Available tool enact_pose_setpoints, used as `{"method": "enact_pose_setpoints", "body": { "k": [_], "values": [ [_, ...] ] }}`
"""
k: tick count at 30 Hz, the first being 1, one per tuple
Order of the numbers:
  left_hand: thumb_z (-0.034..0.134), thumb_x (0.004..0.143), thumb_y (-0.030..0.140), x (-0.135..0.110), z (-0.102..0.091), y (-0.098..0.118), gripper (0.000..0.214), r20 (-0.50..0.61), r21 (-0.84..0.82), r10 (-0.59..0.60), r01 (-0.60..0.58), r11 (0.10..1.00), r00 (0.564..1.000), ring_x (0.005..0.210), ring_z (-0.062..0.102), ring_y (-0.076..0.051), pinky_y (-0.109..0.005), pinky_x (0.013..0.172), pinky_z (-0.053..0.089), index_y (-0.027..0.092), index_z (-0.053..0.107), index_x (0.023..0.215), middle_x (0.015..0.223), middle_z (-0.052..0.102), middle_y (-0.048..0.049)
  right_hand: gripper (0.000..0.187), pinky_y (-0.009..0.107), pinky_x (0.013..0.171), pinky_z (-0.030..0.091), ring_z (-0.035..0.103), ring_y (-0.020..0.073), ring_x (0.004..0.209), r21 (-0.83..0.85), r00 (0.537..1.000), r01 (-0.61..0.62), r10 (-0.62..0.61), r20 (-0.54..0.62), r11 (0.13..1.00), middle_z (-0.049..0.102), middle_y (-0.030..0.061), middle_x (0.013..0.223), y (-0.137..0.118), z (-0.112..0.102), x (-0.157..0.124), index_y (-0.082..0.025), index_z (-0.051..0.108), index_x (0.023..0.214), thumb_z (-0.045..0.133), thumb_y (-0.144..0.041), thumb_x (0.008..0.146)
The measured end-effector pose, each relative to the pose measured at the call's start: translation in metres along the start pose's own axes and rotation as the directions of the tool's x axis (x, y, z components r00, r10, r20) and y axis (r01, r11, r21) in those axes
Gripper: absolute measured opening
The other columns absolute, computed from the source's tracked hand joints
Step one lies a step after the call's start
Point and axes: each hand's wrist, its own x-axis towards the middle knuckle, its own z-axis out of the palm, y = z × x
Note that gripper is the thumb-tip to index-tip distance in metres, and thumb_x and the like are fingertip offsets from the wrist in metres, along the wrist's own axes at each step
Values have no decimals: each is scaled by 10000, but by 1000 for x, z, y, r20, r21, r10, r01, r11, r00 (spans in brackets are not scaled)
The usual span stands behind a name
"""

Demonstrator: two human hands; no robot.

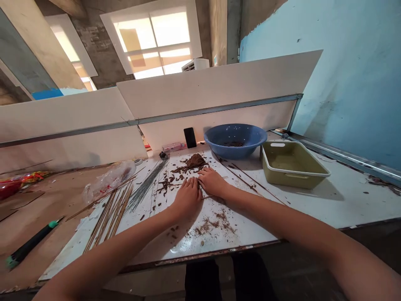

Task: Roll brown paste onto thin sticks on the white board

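Note:
My left hand is low over the white tabletop, its fingers closed and pressed together. A thin stick pokes out at its right side. Touching it, or nearly so, is my right hand, whose fingers curl inward; what lies beneath them is hidden. Just beyond both hands sits a lump of brown clay-like material. Small dark brown pieces are scattered left of the hands. Brown crumbs lie nearer the table's front edge.
Left are thin wooden sticks, a bundle of grey wires, a plastic bag and a green-and-black screwdriver-like tool. Behind stand a phone and a blue basin. A green bin is at right.

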Motion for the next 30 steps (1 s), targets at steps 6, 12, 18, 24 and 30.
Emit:
{"method": "enact_pose_setpoints", "body": {
  "k": [6,12,18,24,30],
  "values": [
    [422,1120,275,-10,12,-15,603,-101,11,2,-1,1000,995,1673,490,-335,-581,1410,339,68,560,1670,1733,564,-237,534,529,1334,418,556,348,1594,27,993,24,-20,-117,999,621,271,1671,-9,15,-13,-64,640,1604,499,-393,1208],
    [541,1025,268,-17,2,-20,653,-16,-13,-21,21,1000,1000,1683,467,-375,-573,1410,336,32,607,1631,1699,594,-261,605,615,1381,359,431,362,1698,40,993,113,-112,-39,993,546,252,1741,-15,27,-18,-114,560,1695,522,-465,1203],
    [607,1018,291,-19,-6,-15,502,-85,30,15,-13,999,996,1554,601,-447,-671,1411,290,128,782,1459,1439,789,-236,515,630,1412,307,502,369,1654,3,992,124,-124,-25,992,680,235,1621,-16,25,-20,-145,656,1612,570,-426,1189],
    [579,1032,273,-16,0,-18,537,-128,-1,-80,80,997,989,1595,564,-426,-629,1362,388,108,727,1522,1521,750,-224,548,691,1374,351,498,392,1653,6,996,87,-88,1,996,619,243,1684,-10,22,-15,-151,624,1637,565,-467,1193],
    [556,1054,290,-18,-2,-17,508,-129,-6,-58,57,998,990,1559,600,-434,-632,1357,386,99,754,1481,1449,787,-231,509,679,1376,366,507,398,1647,15,992,128,-128,-12,992,689,240,1609,-7,18,-20,-151,660,1602,606,-428,1178]
  ]
}}
